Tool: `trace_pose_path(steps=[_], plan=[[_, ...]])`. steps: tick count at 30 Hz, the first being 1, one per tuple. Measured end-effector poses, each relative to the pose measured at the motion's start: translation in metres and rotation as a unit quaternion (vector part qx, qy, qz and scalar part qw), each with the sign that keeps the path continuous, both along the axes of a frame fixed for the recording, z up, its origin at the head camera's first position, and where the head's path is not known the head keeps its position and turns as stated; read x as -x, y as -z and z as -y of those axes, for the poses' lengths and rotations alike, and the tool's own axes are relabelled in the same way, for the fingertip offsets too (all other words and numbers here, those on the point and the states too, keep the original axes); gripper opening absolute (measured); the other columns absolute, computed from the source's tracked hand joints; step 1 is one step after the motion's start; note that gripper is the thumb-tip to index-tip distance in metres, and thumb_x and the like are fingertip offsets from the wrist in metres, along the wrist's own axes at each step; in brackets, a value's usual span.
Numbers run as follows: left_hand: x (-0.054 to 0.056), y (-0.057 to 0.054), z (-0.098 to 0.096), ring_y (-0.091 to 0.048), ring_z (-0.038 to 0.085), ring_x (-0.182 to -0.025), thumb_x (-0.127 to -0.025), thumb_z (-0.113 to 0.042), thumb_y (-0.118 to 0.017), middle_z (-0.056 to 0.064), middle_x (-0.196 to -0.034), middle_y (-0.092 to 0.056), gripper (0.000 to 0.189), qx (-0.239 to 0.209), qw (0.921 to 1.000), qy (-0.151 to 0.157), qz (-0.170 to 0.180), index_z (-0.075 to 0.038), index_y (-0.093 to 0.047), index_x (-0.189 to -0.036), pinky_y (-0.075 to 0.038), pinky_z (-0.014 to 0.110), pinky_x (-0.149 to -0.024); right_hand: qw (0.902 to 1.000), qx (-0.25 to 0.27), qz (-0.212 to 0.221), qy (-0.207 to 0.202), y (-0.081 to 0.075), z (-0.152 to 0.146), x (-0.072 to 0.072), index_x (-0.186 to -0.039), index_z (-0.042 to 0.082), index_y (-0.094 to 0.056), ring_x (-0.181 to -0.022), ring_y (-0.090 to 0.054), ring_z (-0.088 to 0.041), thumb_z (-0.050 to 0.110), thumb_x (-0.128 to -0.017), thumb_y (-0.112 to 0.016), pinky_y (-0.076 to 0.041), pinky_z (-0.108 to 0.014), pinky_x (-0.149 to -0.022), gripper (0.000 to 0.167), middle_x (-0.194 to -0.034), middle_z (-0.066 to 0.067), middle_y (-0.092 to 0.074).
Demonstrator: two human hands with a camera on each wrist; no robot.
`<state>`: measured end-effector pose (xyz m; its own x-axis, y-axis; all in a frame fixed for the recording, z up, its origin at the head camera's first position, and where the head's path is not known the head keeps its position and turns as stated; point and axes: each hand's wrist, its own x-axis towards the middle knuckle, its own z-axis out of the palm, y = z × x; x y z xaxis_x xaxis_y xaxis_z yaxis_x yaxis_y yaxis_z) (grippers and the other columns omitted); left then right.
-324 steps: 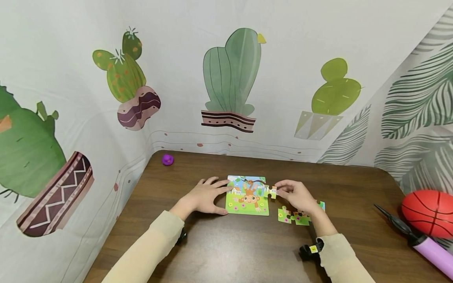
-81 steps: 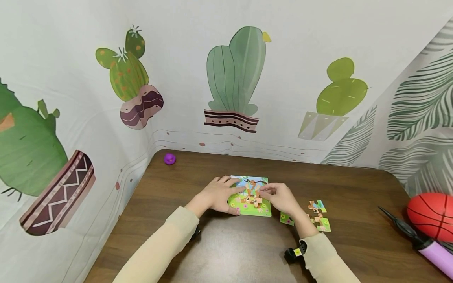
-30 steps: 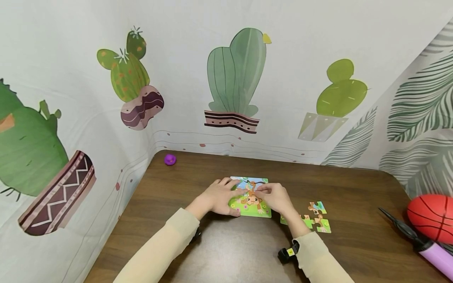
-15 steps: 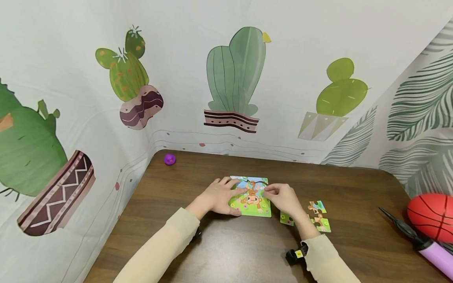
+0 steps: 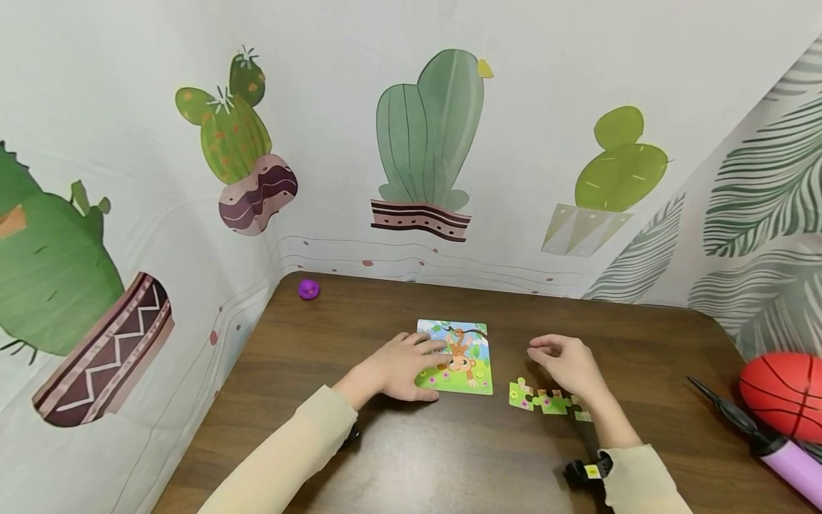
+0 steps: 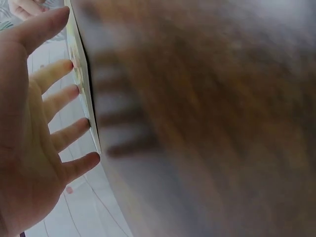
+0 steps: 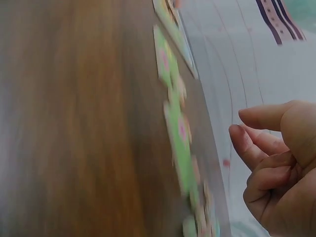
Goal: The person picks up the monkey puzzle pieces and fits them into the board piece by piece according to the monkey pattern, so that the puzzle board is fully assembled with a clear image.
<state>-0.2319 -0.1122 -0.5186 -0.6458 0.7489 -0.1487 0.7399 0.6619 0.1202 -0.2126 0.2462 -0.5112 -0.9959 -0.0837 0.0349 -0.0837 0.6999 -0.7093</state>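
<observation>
A square jigsaw puzzle (image 5: pixel 472 382) with a monkey picture lies flat on the table. My left hand (image 5: pixel 399 368) is spread over its left side, covering part of the picture. In the left wrist view, those straight fingers (image 6: pixel 74 134) come right up to the puzzle's edge. To the right, my right hand (image 5: pixel 568 363) is raised with nothing in it. Its thumb and forefinger stand slightly apart in the right wrist view, the other fingers loosely curled. Below that hand lie several loose puzzle pieces (image 5: pixel 552 403), green with pink flowers; the hand and wrist hide some of them.
On the brown table (image 5: pixel 437 457), a small purple object (image 5: pixel 308 289) sits at the back left corner. A red basketball (image 5: pixel 786 392) and a purple hand pump (image 5: pixel 786 460) with a black nozzle are at the right. A cactus-print cloth (image 5: pixel 514 143) hangs behind.
Earlier my right hand pinched a piece beside the puzzle, then worked over the picture. Since half a second ago it has moved right, off the puzzle. My left hand has shifted slightly nearer me.
</observation>
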Motion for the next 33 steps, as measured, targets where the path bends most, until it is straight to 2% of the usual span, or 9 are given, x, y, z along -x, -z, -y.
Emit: trace_pose_path(steps=[7,10,15,20,29,33], plan=[[0.0,0.004,0.003,-0.022,0.028,-0.156,-0.093,-0.071,-0.059,-0.011,-0.17,-0.023,0.079,0.003,0.9999,0.004,0.009,-0.039,-0.036,-0.162,-0.023,0.059,-0.121,0.9993,-0.012,0.025,0.024,0.004,-0.042,-0.017,-0.119,0.003,-0.074,-0.071,-0.064,-0.019,0.032,-0.1,-0.072,-0.05,-0.034,-0.061,0.035,-0.099,-0.009,-0.075],[0.0,0.003,0.003,-0.022,0.028,-0.156,-0.093,-0.07,-0.061,-0.011,-0.17,-0.023,0.08,0.004,0.9999,0.005,0.009,-0.039,-0.036,-0.162,-0.023,0.059,-0.121,0.9989,-0.028,0.022,0.031,0.006,-0.056,-0.024,-0.12,0.002,-0.074,-0.073,-0.064,-0.02,0.032,-0.099,-0.073,-0.049,-0.035,-0.062,0.037,-0.098,-0.009,-0.075],[-0.001,-0.001,0.003,-0.023,0.028,-0.155,-0.092,-0.068,-0.064,-0.011,-0.17,-0.024,0.08,0.005,0.9999,0.004,0.01,-0.039,-0.037,-0.162,-0.025,0.059,-0.12,0.9969,-0.064,0.021,0.041,0.009,-0.074,-0.031,-0.118,0.001,-0.074,-0.091,-0.066,-0.028,0.035,-0.097,-0.075,-0.049,-0.04,-0.072,0.04,-0.099,-0.007,-0.073],[-0.002,-0.003,0.001,-0.024,0.029,-0.155,-0.092,-0.067,-0.064,-0.01,-0.169,-0.026,0.08,0.005,0.9999,-0.001,0.012,-0.037,-0.039,-0.161,-0.026,0.06,-0.119,0.9943,-0.095,0.036,0.033,0.012,-0.081,-0.034,-0.119,0.0,-0.073,-0.095,-0.065,-0.031,0.043,-0.092,-0.08,-0.048,-0.044,-0.076,0.051,-0.102,-0.007,-0.071],[-0.002,-0.002,-0.003,-0.027,0.028,-0.152,-0.091,-0.069,-0.065,-0.009,-0.167,-0.031,0.08,0.013,0.9999,-0.002,-0.003,-0.039,-0.04,-0.161,-0.032,0.059,-0.116,0.9923,-0.103,0.065,0.025,0.011,-0.079,-0.033,-0.129,-0.004,-0.065,-0.084,-0.057,-0.023,0.056,-0.088,-0.079,-0.045,-0.037,-0.068,0.073,-0.104,-0.008,-0.065],[-0.002,-0.003,-0.006,-0.03,0.027,-0.15,-0.091,-0.069,-0.064,-0.008,-0.165,-0.034,0.079,0.009,0.9999,0.0,-0.009,-0.04,-0.04,-0.16,-0.033,0.056,-0.116,0.991,-0.105,0.075,0.034,0.012,-0.077,-0.03,-0.128,-0.003,-0.064,-0.08,-0.052,-0.022,0.059,-0.087,-0.079,-0.042,-0.035,-0.066,0.076,-0.102,-0.008,-0.061]])
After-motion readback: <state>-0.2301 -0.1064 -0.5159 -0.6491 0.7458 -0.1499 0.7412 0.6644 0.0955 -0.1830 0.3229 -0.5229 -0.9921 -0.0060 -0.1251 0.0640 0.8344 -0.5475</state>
